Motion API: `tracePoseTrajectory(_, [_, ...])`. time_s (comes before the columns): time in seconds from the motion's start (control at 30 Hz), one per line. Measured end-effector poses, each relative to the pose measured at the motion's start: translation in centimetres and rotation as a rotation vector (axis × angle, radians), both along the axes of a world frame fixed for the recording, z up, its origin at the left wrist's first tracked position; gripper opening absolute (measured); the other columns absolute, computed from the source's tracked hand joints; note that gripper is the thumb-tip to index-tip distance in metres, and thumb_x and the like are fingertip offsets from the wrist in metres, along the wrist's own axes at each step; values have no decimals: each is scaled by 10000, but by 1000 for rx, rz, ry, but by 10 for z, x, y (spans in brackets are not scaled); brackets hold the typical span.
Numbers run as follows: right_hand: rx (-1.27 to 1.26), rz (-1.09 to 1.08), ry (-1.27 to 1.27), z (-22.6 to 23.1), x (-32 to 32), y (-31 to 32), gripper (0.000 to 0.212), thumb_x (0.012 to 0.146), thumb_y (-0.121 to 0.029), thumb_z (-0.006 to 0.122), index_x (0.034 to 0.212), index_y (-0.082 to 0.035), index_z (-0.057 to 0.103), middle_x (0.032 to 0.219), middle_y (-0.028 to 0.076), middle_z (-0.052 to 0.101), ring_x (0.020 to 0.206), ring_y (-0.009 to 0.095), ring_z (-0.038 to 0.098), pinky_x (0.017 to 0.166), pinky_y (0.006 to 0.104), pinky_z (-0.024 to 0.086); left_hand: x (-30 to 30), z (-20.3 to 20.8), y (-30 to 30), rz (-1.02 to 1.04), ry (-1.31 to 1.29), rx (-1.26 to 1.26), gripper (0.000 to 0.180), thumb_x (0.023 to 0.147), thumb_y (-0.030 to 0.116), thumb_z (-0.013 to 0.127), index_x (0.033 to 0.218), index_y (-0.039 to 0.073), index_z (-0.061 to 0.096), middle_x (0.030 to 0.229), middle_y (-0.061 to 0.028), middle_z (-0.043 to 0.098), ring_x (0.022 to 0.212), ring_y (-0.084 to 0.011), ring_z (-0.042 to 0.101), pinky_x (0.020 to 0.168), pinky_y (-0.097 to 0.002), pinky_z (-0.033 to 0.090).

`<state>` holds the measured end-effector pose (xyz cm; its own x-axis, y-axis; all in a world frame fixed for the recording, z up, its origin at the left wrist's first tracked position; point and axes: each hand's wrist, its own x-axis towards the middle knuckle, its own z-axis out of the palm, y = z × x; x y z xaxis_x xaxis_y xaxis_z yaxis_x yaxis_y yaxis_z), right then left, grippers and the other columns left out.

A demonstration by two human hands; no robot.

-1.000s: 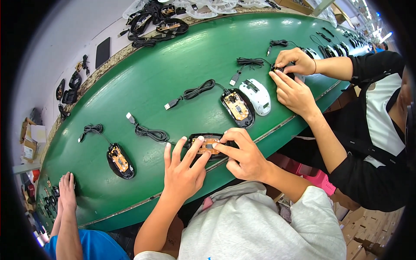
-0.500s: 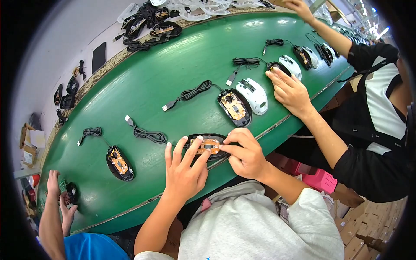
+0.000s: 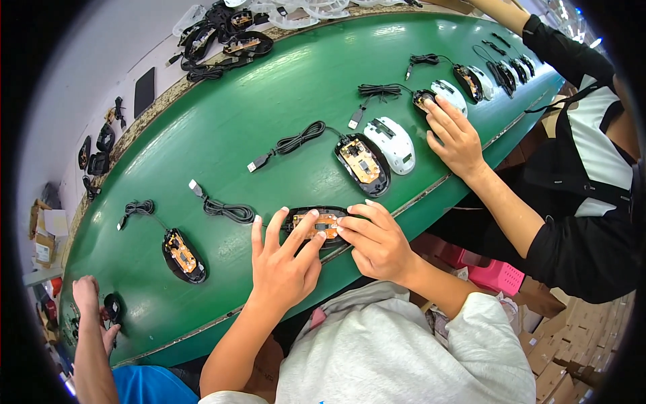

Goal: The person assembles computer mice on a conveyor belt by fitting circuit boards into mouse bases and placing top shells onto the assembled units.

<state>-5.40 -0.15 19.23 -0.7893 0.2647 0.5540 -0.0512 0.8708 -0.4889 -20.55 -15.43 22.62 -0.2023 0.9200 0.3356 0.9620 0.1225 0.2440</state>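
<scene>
The black mouse shell (image 3: 326, 209) lies open side up on the green worktop (image 3: 202, 145), near its front edge and directly before the person. It contains an orange circuit board (image 3: 328, 222). Two further shells likewise hold boards: the left-hand shell (image 3: 194, 273) and the upper-right shell (image 3: 378, 183), the latter just beside a white mouse cover (image 3: 396, 149). The contents of the pink plastic basket (image 3: 496, 277) below cannot be determined.

The attended shell's long axis runs roughly left to right. Its cable end points to the person's left, toward a coiled black cable (image 3: 230, 211); the join is hidden by fingers.

Condition of the hands: the left hand (image 3: 286, 266) is spread, unclenched, thumb and forefinger touching the board. The right hand (image 3: 380, 246) has its fingertips gathered at the shell's right end; whether they pinch anything cannot be told.
</scene>
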Motion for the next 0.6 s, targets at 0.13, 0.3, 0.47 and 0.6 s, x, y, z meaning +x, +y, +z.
tracePoseTrajectory(0.13, [60,28,-19,0,2,3,335,705,19,621,1023,3,723,1157,107,691,1101,311,618,1038,474,475,0,0,-1,-10,-55,-6,316,765,107,677,1076,145,715,1409,-34,611,1314,-371,480,1150,-596,263])
tracePoseTrajectory(0.3, [-93,26,75,-1,-1,5,339,688,28,619,1014,12,711,1155,127,688,1102,328,617,1008,457,498,-4,-10,-2,-32,-104,67,323,757,137,686,1079,150,704,1446,-56,577,1304,-372,496,1139,-594,270])
tracePoseTrajectory(0.47, [-72,2,81,2,-1,-1,350,667,32,617,1007,18,704,1156,142,684,1104,344,616,979,431,518,-5,-9,-3,-29,-140,94,337,754,142,693,1090,157,700,1466,-74,556,1332,-376,476,1137,-602,263])
tracePoseTrajectory(0.6, [-54,2,76,-1,-3,-3,381,658,27,618,1031,13,698,1153,141,680,1090,346,617,972,422,522,-3,-7,-2,-11,-133,71,343,759,148,696,1101,169,699,1487,-71,539,1353,-378,457,1136,-613,256])
